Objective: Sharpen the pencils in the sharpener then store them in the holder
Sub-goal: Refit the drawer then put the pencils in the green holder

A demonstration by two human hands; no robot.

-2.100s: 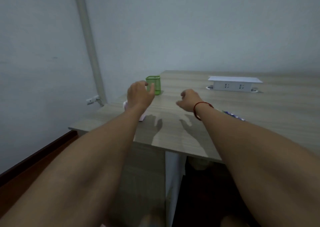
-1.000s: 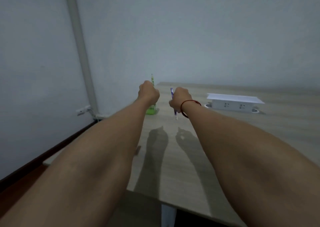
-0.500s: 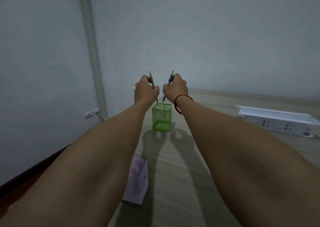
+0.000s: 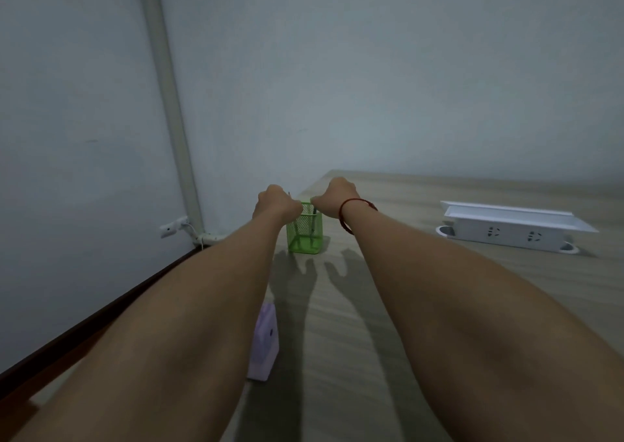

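Head view, and we have both fists right over the green mesh holder [image 4: 305, 239] at the far left of the wooden table [image 4: 439, 306]. Our left hand [image 4: 277, 202] curls round a pencil [image 4: 295, 230], its tip poking above the knuckles and its shaft down inside the mesh. Our right hand [image 4: 334, 196], red cord [image 4: 344, 217] at the wrist, is curled just above a dark pencil [image 4: 314, 222] standing in the holder; whether it grips it we cannot tell. Nearer us, the lilac sharpener [image 4: 266, 340] sits half behind the left forearm. White power strip [image 4: 506, 232] lies off to the right.
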